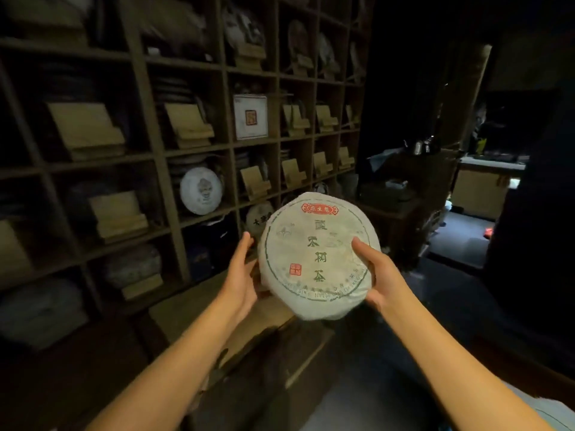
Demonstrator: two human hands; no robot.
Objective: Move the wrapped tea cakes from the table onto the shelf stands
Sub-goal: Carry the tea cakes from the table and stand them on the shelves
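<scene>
The right hand (378, 283) pinched the tea cake (317, 256) by its right edge, thumb on its face, while the left hand (241, 275) cupped its left side with straight fingers, keeping it up near the shelf (199, 147) and its bare wooden stands (255, 183).

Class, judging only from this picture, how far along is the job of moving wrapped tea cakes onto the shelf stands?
Done: at least one wrapped cake already sits on a shelf stand. In hand: the right hand grips a wrapped tea cake and the left hand rests against its edge. Left: several wooden stands, such as this empty stand, still await cakes. The table is not clearly visible.
</scene>
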